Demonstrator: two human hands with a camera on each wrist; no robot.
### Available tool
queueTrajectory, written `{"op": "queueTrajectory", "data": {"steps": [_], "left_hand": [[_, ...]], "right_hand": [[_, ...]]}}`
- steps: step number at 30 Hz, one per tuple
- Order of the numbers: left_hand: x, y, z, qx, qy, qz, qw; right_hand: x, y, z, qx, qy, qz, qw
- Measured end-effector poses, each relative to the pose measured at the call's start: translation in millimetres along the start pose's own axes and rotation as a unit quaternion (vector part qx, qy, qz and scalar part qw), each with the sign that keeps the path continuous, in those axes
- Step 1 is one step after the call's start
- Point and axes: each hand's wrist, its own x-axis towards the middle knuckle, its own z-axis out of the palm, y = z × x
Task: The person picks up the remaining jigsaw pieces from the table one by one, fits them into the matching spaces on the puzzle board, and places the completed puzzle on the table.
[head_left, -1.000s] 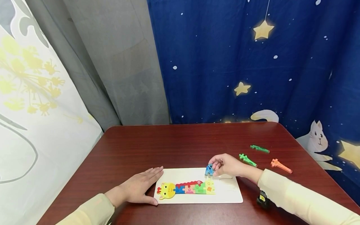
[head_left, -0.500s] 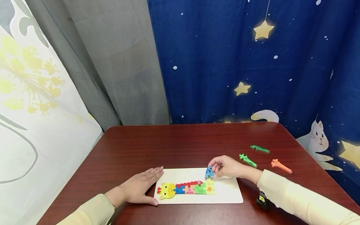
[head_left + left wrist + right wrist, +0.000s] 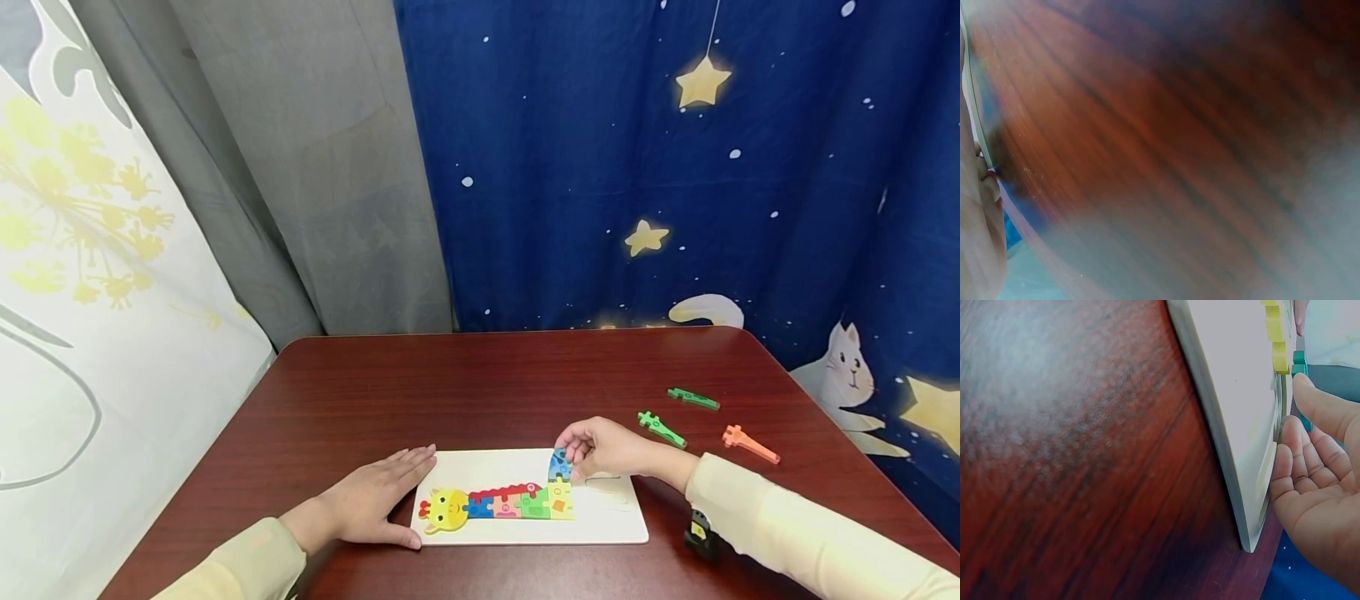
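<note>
A white puzzle board (image 3: 517, 533) lies on the table, bearing a giraffe puzzle with a yellow head piece (image 3: 447, 509) and a row of coloured body pieces ending in a pale yellow piece (image 3: 559, 501). Just above that yellow piece, my right hand (image 3: 603, 446) pinches a blue puzzle piece (image 3: 558, 465) between thumb and fingers, its lower edge right at the yellow piece's top. In the right wrist view, the thumb (image 3: 1322, 406) sits over the piece's edge. My left hand (image 3: 378, 495) rests flat with spread fingers at the board's left edge.
On the table (image 3: 465, 383) to the right lie two green puzzle pieces (image 3: 693, 397) and an orange piece (image 3: 751, 442), beyond the right forearm. A blue star curtain (image 3: 555, 167) and a grey curtain (image 3: 337, 183) hang behind the table.
My right hand has lowered the blue puzzle piece a little toward the near side, bringing it against the pale yellow piece. My left hand has stayed in place.
</note>
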Motion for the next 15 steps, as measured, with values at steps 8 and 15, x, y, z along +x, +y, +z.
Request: {"op": "queueTrajectory", "data": {"steps": [8, 15], "left_hand": [[-0.5, 0.9, -1.5, 0.0, 0.001, 0.0, 1.0], [0.0, 0.4, 0.2, 0.001, -0.001, -0.002, 1.0]], "right_hand": [[0.3, 0.0, 0.3, -0.003, -0.003, 0.001, 1.0], [0.8, -0.4, 1.3, -0.014, -0.001, -0.002, 0.9999]]}}
